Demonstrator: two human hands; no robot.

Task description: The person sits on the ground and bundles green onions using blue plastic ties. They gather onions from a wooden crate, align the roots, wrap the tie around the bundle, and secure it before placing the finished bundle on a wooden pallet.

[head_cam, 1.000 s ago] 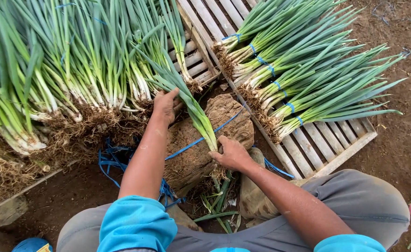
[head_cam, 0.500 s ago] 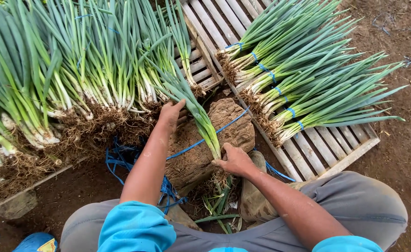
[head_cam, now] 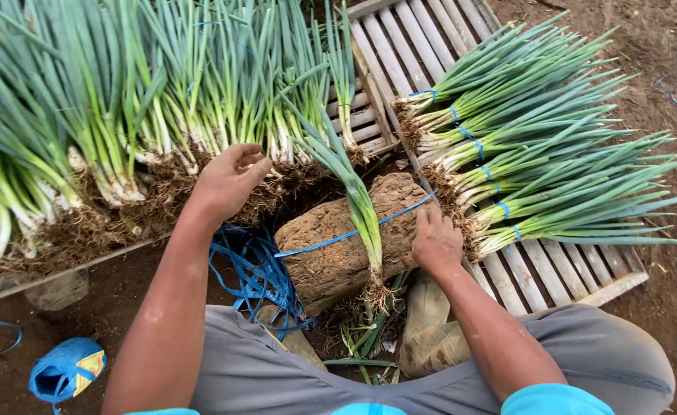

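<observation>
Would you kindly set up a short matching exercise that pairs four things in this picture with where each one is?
Things:
1. Small scallion bunch
2. Tied scallion bundles
3. Left hand
4. Blue strap pile

Places:
A. On the slatted wooden pallet
B. Over the roots of the loose scallion pile
C. Across the earth-caked block
D. On the soil beside the block

Pairs: 1-C, 2-A, 3-B, 4-D
</observation>
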